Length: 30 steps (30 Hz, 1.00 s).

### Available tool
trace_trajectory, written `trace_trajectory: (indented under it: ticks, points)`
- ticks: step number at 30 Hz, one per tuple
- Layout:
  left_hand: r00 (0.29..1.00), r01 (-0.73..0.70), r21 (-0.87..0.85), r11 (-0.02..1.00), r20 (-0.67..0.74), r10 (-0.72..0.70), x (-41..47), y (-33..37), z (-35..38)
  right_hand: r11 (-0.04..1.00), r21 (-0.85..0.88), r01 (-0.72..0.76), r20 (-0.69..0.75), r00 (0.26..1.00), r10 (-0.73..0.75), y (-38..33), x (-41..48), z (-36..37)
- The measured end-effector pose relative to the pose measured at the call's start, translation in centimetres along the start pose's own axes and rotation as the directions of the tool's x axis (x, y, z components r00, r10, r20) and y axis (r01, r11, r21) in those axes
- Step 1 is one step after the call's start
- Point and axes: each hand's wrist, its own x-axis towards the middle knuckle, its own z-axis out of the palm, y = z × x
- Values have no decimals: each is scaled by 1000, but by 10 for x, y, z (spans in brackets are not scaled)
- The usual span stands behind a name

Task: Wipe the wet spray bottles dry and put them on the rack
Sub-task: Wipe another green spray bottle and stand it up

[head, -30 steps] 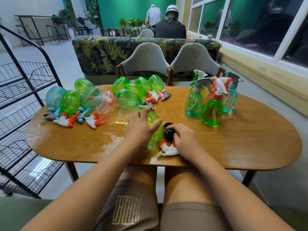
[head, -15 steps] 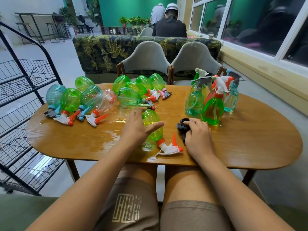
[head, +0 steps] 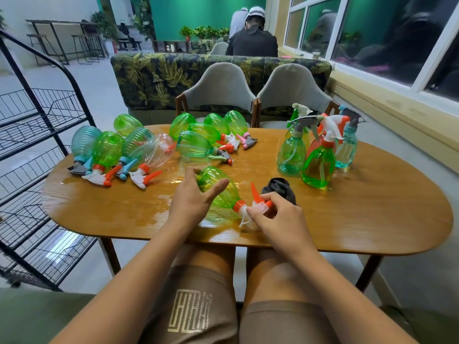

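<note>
A green spray bottle with a white and orange head lies on its side near the front of the wet wooden table. My left hand is beside its body, fingers straight and spread, thumb lying over the green plastic. My right hand pinches the bottle's spray head, whose orange trigger points upward. A dark crumpled cloth lies on the table just behind my right hand, held by neither hand. The black wire rack stands to the left of the table.
Several green, teal and clear bottles lie on the left and middle of the table. Several upright bottles stand at the right. Two grey chairs face me across the table. Water shines on the tabletop's left half.
My right hand let go of the dark cloth, left it on the table and took hold of the spray head. The bottle shifted slightly and its trigger now points up. My left hand opened wider.
</note>
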Motion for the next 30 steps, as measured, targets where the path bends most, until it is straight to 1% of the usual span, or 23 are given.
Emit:
trace_trajectory:
  ticks: [3, 5, 6, 8, 10, 12, 15, 19, 23, 26, 28, 30]
  points:
    - [1000, -3, -17, 1000, 14, 4, 0, -2, -1, 999, 42, -23, -15, 1000, 23, -3, 4, -1]
    - [999, -8, -33, 999, 33, 9, 4, -3, -3, 999, 35, 3, -30, 1000, -2, -5, 6, -2]
    - [999, -14, -39, 999, 42, 16, 6, -3, -4, 999, 13, 39, -41, 998, -39, -6, 6, -2]
    - [998, -28, -48, 998, 55, 30, 12, -1, -5, 985, -78, 152, -71, 985, -157, -6, 7, -1]
    - [998, -32, -44, 999, 61, 35, 15, 2, -6, 940, -201, 276, -95, 949, -299, -4, 7, 3]
    - [997, -41, -33, 999, 65, 43, 17, 6, -5, 883, -291, 367, -101, 906, -410, -1, 6, 7]
    - [996, -67, -15, 998, 56, 68, 20, 7, -2, 825, -328, 461, -79, 857, -510, 7, 2, 12]
    - [995, -103, 25, 994, 6, 103, 24, -2, 5, 784, -379, 492, 5, 848, -530, 19, 1, 16]
    - [987, -153, 9, 988, -43, 153, 25, -9, 8, 757, -406, 512, 97, 848, -521, 25, 0, 14]
    - [979, -199, -2, 980, -43, 199, 24, -14, 12, 731, -430, 530, 155, 841, -519, 25, 2, 9]
    - [978, -206, -6, 979, -41, 206, 25, -16, 14, 718, -429, 548, 166, 829, -533, 26, 4, 4]
    - [976, -214, -13, 977, -40, 213, 26, -18, 15, 745, -372, 553, 144, 828, -542, 26, 8, -2]
